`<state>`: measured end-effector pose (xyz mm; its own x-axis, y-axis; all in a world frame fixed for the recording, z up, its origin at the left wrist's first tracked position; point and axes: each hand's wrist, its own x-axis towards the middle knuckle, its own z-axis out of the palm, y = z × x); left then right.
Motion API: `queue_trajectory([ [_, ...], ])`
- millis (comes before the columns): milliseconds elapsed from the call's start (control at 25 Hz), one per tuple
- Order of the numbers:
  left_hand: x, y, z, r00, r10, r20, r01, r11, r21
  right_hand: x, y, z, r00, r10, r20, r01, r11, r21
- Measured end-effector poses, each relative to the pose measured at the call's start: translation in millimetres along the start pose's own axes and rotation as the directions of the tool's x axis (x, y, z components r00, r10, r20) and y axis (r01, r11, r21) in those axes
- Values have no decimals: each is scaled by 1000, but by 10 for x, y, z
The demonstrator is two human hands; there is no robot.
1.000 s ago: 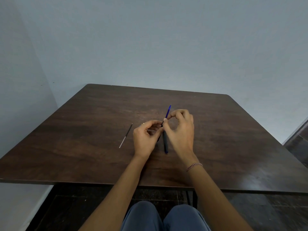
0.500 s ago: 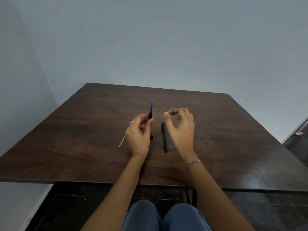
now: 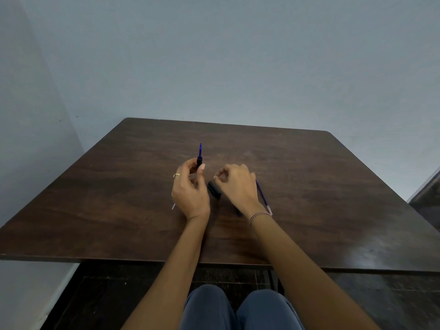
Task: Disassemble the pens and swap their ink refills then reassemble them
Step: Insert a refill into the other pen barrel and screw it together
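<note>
**Left hand lifts a pen part, right hand curled by the barrel**

My left hand [image 3: 190,191] is up at frame centre, thumb and fingers gripping a black pen part [image 3: 199,161], held upright. A blue tip [image 3: 200,150] pokes straight out of its top, clear above my fingertips. There's a ring [image 3: 176,175] on that hand.

My right hand [image 3: 237,184] sits just right of it, low over the table [image 3: 119,210], fingers curled in, thumb and forefinger drawn close together. Whether they're pinching anything, I can't tell.

A bracelet [image 3: 258,215] circles that wrist.

Between the two hands a short black barrel [image 3: 214,190] lies angled on the wood, its far end near my right fingertips.

Right of my right hand a blue refill [image 3: 263,197] lies flat. It runs from beside the knuckles down toward the bracelet and is pale at its near end.

A dark piece [image 3: 239,213] peeks out just under my right wrist, too hidden to say what it is.

Over on the left, the pale end of a thin rod [image 3: 173,206] shows from behind my left hand.

Any print on the pen parts is too small to read.

The table is dark wood, with a blue-grey wall [image 3: 238,55] behind and my knees [image 3: 238,310] at the bottom edge.
</note>
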<state>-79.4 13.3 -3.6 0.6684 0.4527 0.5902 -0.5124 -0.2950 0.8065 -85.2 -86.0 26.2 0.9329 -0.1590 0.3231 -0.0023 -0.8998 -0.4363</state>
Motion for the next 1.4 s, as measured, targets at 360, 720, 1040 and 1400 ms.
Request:
queue_trajectory([
  [360,28,-46,-8,999,-4,-36,6,998,67,263,-269,242,998,-11,61,23,980,-197],
  [720,30,-52,5,999,-15,-44,18,998,61,290,-336,291,992,4,130,44,930,-366],
  [1040,35,-41,-4,996,-45,-76,49,998,48,284,-351,218,991,-1,131,45,942,-334],
  [1400,1,-12,31,989,18,146,-10,998,-54,256,224,-113,960,253,-117,-185,892,413],
])
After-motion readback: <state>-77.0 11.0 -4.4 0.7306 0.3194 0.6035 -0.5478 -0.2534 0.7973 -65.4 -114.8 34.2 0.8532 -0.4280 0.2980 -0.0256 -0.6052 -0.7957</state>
